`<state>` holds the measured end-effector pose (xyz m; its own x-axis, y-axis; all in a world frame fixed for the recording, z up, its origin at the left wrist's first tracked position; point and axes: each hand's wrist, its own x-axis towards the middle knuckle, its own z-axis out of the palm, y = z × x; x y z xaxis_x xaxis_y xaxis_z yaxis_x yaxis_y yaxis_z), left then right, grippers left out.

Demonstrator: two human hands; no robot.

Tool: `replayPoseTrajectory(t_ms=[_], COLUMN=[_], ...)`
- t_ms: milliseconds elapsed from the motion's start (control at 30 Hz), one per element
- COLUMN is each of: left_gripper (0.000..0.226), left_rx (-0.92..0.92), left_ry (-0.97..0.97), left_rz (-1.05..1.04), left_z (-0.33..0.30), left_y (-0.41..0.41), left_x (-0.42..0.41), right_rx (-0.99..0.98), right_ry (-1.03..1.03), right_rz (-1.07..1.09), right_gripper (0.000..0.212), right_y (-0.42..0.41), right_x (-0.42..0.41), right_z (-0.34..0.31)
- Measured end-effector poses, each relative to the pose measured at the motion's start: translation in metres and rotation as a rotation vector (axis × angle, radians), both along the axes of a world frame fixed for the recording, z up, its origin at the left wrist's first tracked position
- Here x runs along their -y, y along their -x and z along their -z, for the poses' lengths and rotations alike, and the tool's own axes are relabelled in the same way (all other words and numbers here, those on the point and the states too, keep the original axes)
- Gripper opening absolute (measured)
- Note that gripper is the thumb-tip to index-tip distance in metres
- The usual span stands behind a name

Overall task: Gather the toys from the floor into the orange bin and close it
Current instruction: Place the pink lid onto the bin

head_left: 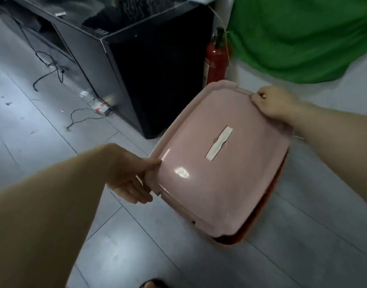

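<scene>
A pink lid (pixel 217 163) is held over the orange bin (pixel 267 206) in the centre-right of the frame, above the grey floor (pixel 53 129). Only a strip of the bin's orange rim is seen, along the lid's lower-right edge. The lid is tilted, its upper-left side raised, so it is judged not yet seated.

The left hand (pixel 130 179) is placed at the lid's left edge, the thumb laid on top and the fingers (pixel 137 196) spread loosely beneath; the rim is pinched between them. The right hand (pixel 276 102) is closed on the lid's far edge, at the upper right, its fingers curled together around the rim.

The lid's long axis is seen to run from the lower centre of the frame toward the upper right; the pale slot (pixel 218 143) in its top follows nearly the same line.

Misalignment is the chief risk: if the lid is lowered while rotated against the bin, one corner could ride on the rim and the closure would fail. The bin could also be nudged aside by uneven pressure. Whether toys stand above the rim cannot be told, as the inside is hidden.
</scene>
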<state>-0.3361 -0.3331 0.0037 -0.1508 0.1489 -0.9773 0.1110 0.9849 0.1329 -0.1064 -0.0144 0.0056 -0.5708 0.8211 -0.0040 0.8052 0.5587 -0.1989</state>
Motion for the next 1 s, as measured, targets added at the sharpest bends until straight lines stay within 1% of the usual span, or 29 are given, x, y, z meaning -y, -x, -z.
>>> replayPoseTrajectory(t_ms=[167,233,333,467,600,667,767,833,900,1000], left_gripper=[0.090,0.089,0.088,0.090,0.077,0.075,0.073,0.069,0.066,0.050], left_rx=[-0.066,-0.095,-0.199,-0.179,-0.198,-0.203,-0.227,-0.285,-0.317,-0.366], left_ry=[0.058,0.048,0.005,-0.046,-0.166,-0.185,-0.190,-0.181,-0.170,-0.172], left_rz=[0.072,0.032,-0.016,-0.176,-0.338,-0.409,-0.485,-0.492,-0.485,-0.487], left_z=[0.012,0.009,0.012,0.021,0.032,0.041,0.052,0.054,0.054,0.052], left_y=[-0.034,-0.035,-0.035,-0.047,-0.058,-0.060,-0.066,-0.073,-0.078,-0.078], left_x=[-0.013,-0.017,-0.018,-0.012,-0.007,-0.003,-0.003,-0.007,-0.012,-0.016], right_rx=[-0.019,-0.055,-0.088,-0.179,-0.216,-0.208,-0.153,-0.122,-0.104,-0.066], right_ry=[0.028,0.019,0.053,0.051,0.106,0.118,0.019,-0.030,-0.023,0.005], right_rz=[-0.064,-0.060,-0.049,-0.080,-0.049,-0.057,-0.091,-0.089,-0.084,-0.072], right_gripper=[0.036,0.036,0.040,0.035,0.036,0.037,0.043,0.048,0.049,0.046], right_y=[-0.034,-0.038,-0.040,-0.043,-0.049,-0.050,-0.046,-0.044,-0.045,-0.049], right_x=[0.006,0.008,0.004,-0.001,-0.003,0.000,0.008,0.011,0.011,0.010], right_z=[0.043,0.054,0.051,0.045,0.048,0.052,0.059,0.060,0.063,0.072])
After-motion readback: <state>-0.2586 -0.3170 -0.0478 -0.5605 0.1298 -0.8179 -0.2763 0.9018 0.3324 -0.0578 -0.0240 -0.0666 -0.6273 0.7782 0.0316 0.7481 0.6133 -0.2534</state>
